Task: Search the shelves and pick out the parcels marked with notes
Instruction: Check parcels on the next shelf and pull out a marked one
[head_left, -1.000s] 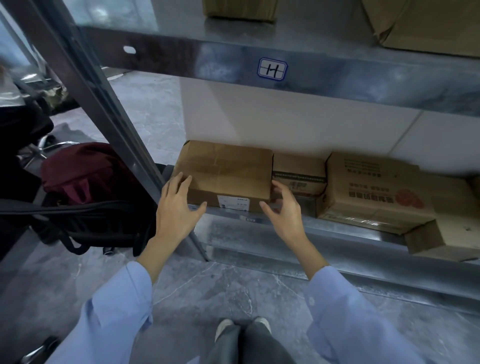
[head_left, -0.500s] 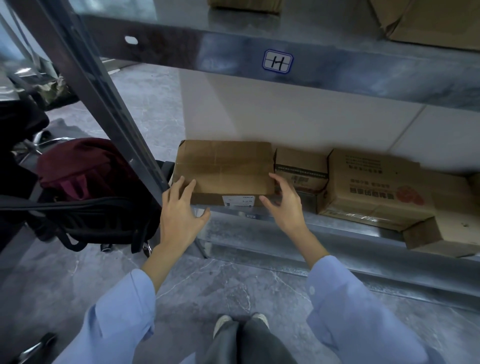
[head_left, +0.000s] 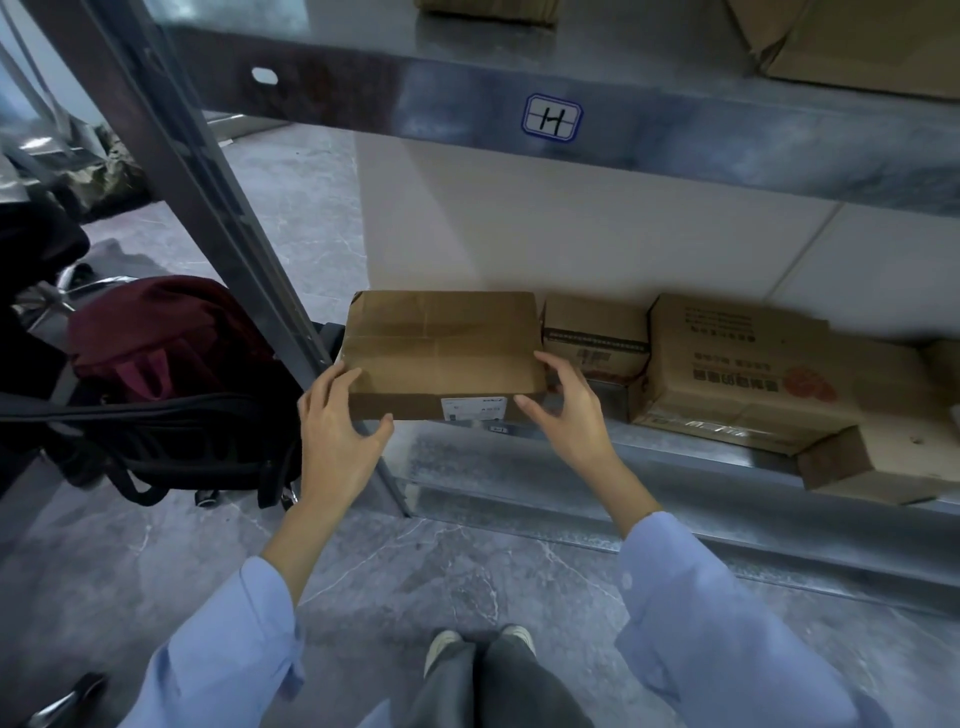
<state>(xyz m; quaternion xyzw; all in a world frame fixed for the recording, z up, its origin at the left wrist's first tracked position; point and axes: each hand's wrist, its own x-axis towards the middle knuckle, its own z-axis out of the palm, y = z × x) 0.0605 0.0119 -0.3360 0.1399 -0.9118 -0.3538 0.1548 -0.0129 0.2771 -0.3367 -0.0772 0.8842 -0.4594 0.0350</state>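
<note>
Left hand (head_left: 335, 431), right hand (head_left: 569, 415) onto parcel (head_left: 441, 348)

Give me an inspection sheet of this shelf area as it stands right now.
Surface: metal bottom shelf, cartons along it.
Job's things: flat cardboard parcel at the left end, white label on its front; no note visible.
Clutter: small box, printed carton, plain carton to its right.
Grippers: left hand and right hand grip the parcel's front corners.
Cables: nothing seen.
Surroundings: maroon backpack, black bag, grey floor, shelf tag H.
</note>
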